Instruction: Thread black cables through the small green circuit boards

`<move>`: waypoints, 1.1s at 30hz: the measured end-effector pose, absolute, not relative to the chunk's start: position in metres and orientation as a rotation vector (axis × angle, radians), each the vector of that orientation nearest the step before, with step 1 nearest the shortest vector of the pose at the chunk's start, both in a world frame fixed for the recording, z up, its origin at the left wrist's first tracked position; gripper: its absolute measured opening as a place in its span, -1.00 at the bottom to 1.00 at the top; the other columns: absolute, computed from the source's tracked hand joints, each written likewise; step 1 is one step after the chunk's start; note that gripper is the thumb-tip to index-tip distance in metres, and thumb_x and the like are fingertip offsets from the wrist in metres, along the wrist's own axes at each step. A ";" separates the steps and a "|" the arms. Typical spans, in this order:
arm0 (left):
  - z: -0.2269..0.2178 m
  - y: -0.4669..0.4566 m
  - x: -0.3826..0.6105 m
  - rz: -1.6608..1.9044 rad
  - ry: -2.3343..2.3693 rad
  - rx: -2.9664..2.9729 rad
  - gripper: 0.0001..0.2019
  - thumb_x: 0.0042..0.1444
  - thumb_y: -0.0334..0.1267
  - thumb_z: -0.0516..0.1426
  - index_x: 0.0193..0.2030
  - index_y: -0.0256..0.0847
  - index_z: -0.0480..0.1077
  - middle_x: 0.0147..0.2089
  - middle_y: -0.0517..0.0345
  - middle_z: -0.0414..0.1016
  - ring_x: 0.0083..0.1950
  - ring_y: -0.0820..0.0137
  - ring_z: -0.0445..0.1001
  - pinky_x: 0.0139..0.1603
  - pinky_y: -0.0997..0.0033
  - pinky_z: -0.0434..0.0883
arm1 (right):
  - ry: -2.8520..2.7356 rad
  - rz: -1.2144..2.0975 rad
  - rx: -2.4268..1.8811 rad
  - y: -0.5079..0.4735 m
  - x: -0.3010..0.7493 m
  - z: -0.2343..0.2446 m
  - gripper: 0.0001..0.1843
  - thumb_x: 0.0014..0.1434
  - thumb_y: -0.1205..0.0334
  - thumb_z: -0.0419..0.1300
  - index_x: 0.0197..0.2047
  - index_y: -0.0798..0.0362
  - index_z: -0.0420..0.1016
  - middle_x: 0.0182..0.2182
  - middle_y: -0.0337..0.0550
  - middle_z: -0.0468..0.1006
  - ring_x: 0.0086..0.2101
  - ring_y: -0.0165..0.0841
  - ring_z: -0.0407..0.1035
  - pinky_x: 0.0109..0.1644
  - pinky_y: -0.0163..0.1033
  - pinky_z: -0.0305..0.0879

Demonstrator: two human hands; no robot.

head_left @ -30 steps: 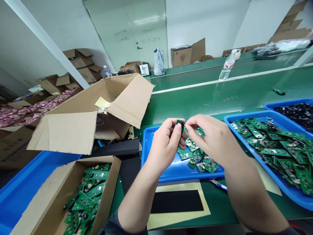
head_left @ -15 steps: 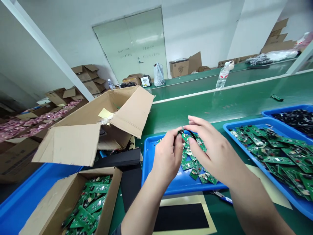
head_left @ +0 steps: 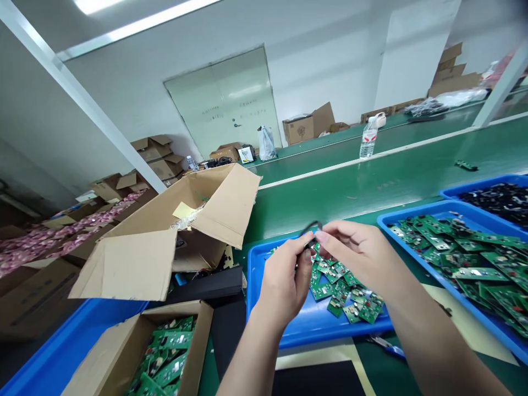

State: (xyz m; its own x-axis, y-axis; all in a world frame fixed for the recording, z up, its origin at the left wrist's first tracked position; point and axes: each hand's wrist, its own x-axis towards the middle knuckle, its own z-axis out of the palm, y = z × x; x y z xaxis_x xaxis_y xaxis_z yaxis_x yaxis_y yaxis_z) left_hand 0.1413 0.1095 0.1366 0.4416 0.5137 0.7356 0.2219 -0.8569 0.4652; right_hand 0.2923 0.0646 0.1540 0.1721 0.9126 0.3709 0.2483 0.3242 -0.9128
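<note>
My left hand [head_left: 284, 278] is closed, thumb and forefinger pinching a small black looped piece [head_left: 310, 225], thin like a strap or short cable. From the other side my right hand [head_left: 352, 250] pinches the same piece between thumb and fingertips. Most of the piece is hidden by the fingers, so its exact kind cannot be made out. Both hands are raised above a blue tray [head_left: 303, 334], where small green circuit boards [head_left: 336, 291] lie loosely scattered.
Right of my hands, another blue tray [head_left: 383, 220] holds heaped circuit boards; a further one has black parts [head_left: 497, 201]. On the left stand a large open carton [head_left: 127, 264] and a smaller box of boards [head_left: 202, 341]. Pliers [head_left: 388, 346] lie near my right forearm. A bottle [head_left: 368, 142] stands behind.
My right fingers, spread wider half a second ago, have closed in on the black piece, whose loop now sticks up above my left fingertips. The view has tilted slightly upward.
</note>
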 end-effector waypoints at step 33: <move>0.136 0.123 0.134 1.185 0.707 2.071 -0.60 0.34 -0.12 0.00 0.25 -0.15 0.31 -0.09 -0.01 0.49 -0.12 0.37 0.47 -0.06 0.37 0.42 | -1.975 1.116 -0.442 0.044 0.325 0.156 -0.42 0.17 0.23 0.28 0.25 0.07 0.34 -0.33 -0.12 0.63 -0.31 -0.36 0.54 -0.17 -0.28 0.45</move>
State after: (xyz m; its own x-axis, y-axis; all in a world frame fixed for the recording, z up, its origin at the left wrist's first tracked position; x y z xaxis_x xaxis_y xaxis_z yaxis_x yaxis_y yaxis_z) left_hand 0.1343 0.1229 0.1356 0.4486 0.7134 0.5384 0.1346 -0.6494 0.7484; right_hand 0.3254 0.0442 0.1559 -0.6133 0.6303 0.4760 -0.0825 0.5482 -0.8323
